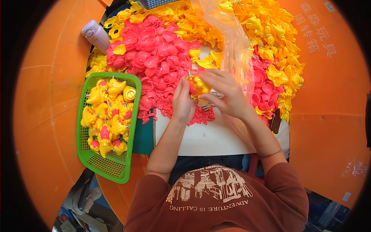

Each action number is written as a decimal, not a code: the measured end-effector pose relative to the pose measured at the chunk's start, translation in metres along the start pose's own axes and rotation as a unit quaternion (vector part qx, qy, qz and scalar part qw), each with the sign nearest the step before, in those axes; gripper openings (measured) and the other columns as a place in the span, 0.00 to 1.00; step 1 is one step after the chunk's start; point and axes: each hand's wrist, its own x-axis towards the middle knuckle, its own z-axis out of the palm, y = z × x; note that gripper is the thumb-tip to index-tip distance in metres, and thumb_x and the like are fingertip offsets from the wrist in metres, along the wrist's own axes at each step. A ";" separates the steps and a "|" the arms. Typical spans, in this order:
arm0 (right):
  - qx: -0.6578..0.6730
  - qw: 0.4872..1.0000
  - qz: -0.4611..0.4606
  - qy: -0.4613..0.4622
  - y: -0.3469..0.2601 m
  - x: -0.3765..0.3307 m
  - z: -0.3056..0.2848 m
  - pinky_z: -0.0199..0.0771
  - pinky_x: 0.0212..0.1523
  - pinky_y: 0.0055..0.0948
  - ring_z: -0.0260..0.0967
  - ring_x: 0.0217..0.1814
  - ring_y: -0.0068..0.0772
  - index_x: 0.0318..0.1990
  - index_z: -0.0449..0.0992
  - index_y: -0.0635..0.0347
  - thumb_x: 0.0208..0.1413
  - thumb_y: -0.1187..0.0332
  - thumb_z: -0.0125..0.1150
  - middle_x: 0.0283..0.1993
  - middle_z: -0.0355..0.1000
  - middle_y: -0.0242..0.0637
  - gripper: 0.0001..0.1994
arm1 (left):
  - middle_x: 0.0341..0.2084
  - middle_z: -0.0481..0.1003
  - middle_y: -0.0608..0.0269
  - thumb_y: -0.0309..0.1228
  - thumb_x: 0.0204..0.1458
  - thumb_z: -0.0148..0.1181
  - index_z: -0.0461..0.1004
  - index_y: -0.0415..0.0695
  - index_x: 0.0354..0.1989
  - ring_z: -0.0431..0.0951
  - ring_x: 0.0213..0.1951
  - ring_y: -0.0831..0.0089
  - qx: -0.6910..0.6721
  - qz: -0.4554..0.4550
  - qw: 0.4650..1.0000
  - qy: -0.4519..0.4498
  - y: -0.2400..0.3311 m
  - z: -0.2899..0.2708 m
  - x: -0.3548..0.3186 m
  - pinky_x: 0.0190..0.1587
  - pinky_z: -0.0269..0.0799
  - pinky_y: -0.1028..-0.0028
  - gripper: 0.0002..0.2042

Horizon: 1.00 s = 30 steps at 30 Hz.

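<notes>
My left hand and my right hand meet over the white work board, both closed around one small yellow plastic toy part with a metal pin sticking up from it. A few small metal pieces lie just under my right hand. Right behind my hands spreads a heap of pink plastic shells. Beyond and to the right lies a heap of yellow plastic shells.
A green mesh basket at my left holds several assembled yellow and pink toys. A clear plastic bag hangs above my right hand. A lilac bottle lies at the back left. Orange bin walls ring the area.
</notes>
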 end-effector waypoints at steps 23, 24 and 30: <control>-0.017 1.000 -0.017 0.011 -0.001 0.001 0.015 0.60 0.57 0.41 0.63 0.58 0.46 0.53 0.68 0.63 0.46 0.68 0.64 0.55 0.67 0.44 0.25 | 0.50 0.65 0.57 0.37 0.63 0.32 0.58 0.37 0.56 0.66 0.51 0.73 0.051 0.083 0.994 -0.053 -0.004 0.005 -0.006 0.52 0.64 0.75 0.19; 0.009 1.000 -0.009 0.015 -0.001 0.000 0.013 0.60 0.58 0.41 0.62 0.58 0.46 0.53 0.68 0.63 0.45 0.68 0.64 0.55 0.66 0.44 0.25 | 0.50 0.65 0.57 0.37 0.63 0.32 0.58 0.37 0.56 0.66 0.51 0.73 0.050 0.082 0.994 -0.054 -0.005 0.004 -0.006 0.52 0.64 0.75 0.19; 0.029 0.999 0.024 -0.011 -0.007 0.003 0.015 0.59 0.59 0.40 0.60 0.60 0.49 0.52 0.70 0.62 0.44 0.70 0.65 0.55 0.66 0.46 0.24 | 0.48 0.67 0.58 0.37 0.63 0.33 0.60 0.35 0.56 0.68 0.49 0.75 0.093 0.095 0.991 -0.035 -0.005 -0.002 -0.004 0.49 0.67 0.76 0.20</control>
